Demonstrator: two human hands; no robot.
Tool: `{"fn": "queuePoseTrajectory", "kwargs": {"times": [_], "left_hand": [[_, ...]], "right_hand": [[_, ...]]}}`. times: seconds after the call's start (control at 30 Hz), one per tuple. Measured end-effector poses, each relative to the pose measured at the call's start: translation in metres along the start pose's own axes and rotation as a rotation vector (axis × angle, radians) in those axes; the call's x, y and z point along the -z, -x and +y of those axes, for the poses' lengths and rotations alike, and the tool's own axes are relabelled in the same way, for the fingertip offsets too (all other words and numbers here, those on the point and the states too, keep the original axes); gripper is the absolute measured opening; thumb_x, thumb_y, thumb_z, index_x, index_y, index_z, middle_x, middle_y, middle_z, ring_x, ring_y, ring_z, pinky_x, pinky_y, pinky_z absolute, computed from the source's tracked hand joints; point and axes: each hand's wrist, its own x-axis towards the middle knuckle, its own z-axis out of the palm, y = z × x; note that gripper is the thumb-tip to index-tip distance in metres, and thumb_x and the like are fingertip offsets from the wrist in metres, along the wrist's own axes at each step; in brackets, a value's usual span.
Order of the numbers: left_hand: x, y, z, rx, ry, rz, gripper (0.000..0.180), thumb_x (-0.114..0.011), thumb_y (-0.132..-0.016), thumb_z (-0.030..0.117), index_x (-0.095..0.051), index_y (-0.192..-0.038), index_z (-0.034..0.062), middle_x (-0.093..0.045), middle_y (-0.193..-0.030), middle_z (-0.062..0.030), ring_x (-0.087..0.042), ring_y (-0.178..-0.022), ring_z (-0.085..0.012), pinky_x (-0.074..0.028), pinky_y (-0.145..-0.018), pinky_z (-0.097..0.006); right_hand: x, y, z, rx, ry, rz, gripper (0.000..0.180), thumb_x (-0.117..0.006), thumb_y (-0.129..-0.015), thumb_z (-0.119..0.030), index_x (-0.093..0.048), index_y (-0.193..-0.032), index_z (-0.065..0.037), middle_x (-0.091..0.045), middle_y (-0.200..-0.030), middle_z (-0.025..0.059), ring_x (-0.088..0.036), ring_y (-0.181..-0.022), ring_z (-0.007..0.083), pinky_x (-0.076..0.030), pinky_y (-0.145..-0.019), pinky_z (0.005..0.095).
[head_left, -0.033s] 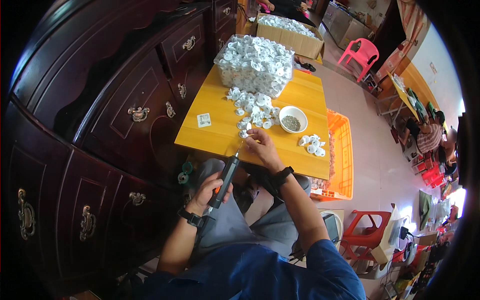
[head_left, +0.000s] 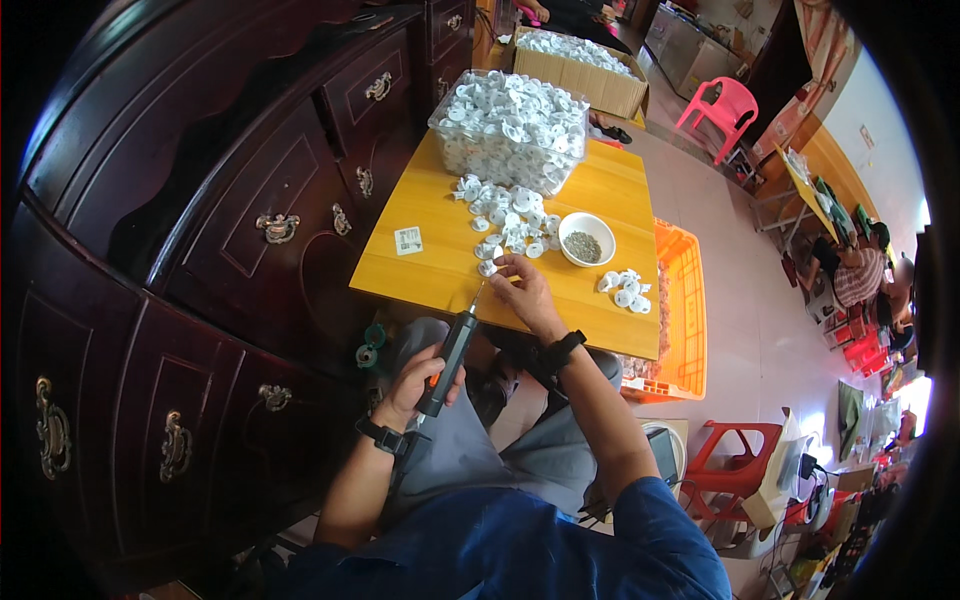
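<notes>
My left hand (head_left: 412,385) grips a dark electric screwdriver (head_left: 452,352) with its thin bit pointing up toward the near edge of the yellow table (head_left: 440,265). On the table, my right hand (head_left: 525,290) pinches a small white round part (head_left: 489,267) right at the bit's tip. A loose pile of the same white parts (head_left: 505,215) lies just beyond my fingers. A white bowl of small dark screws (head_left: 585,240) stands to the right of the pile. A few more white parts (head_left: 622,288) lie right of my right hand.
A clear bin (head_left: 510,125) heaped with white parts stands at the table's far end, a cardboard box (head_left: 580,70) of them behind it. A dark wooden cabinet (head_left: 200,230) runs along the left. An orange crate (head_left: 685,310) sits right of the table. A small white card (head_left: 407,240) lies on the tabletop. A person (head_left: 850,270) sits far right.
</notes>
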Motion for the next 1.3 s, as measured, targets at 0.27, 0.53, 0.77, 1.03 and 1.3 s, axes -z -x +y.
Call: {"fn": "queuePoseTrajectory", "kwargs": {"times": [0.27,0.53,0.77,1.03,1.3], "left_hand": [[-0.005,0.004,0.006,-0.007,0.040,0.060,0.036,-0.050,-0.094,0.029,-0.052,-0.121,0.0058,-0.061,-0.086,-0.0090,-0.060,-0.066,-0.0162,-0.050,-0.059,-0.028],[-0.003,0.003,0.002,0.009,0.015,0.069,0.043,-0.050,-0.095,0.031,-0.051,-0.128,0.0045,-0.061,-0.087,-0.0085,-0.060,-0.067,-0.0156,-0.050,-0.059,-0.027],[0.000,-0.001,-0.002,0.026,-0.005,0.040,0.038,-0.049,-0.095,0.030,-0.052,-0.124,0.0053,-0.061,-0.088,-0.0082,-0.060,-0.067,-0.0145,-0.051,-0.060,-0.027],[-0.002,-0.001,-0.002,0.087,-0.061,0.048,0.040,-0.046,-0.097,0.025,-0.049,-0.131,0.0046,-0.062,-0.089,-0.0072,-0.060,-0.067,-0.0135,-0.052,-0.061,-0.027],[-0.005,-0.004,-0.003,0.111,-0.082,0.044,0.039,-0.047,-0.097,0.023,-0.048,-0.131,0.0038,-0.062,-0.088,-0.0072,-0.060,-0.067,-0.0134,-0.051,-0.061,-0.026]], "right_hand": [[-0.010,-0.022,-0.003,0.293,1.015,0.066,0.029,-0.071,-0.084,-0.026,-0.065,-0.108,-0.011,-0.064,-0.107,0.0222,-0.066,-0.090,0.0405,-0.054,-0.075,0.0488],[-0.004,-0.019,-0.017,0.143,1.007,0.026,0.026,-0.070,-0.083,-0.026,-0.066,-0.101,-0.008,-0.069,-0.091,0.0231,-0.068,-0.088,0.0396,-0.054,-0.077,0.0469],[0.019,-0.008,0.020,0.147,0.420,0.094,0.020,-0.067,-0.083,-0.011,-0.062,-0.101,-0.005,-0.070,-0.087,0.0165,-0.070,-0.082,0.0280,-0.055,-0.073,0.0381],[0.021,0.001,0.029,0.064,0.089,0.150,0.017,-0.065,-0.087,-0.004,-0.060,-0.103,-0.004,-0.067,-0.091,0.0020,-0.061,-0.080,0.0091,-0.051,-0.075,0.0254],[0.021,0.003,0.035,0.050,-0.020,0.074,0.020,-0.063,-0.093,-0.006,-0.065,-0.112,-0.004,-0.065,-0.085,-0.0004,-0.057,-0.077,0.0072,-0.048,-0.071,0.0223]]}}
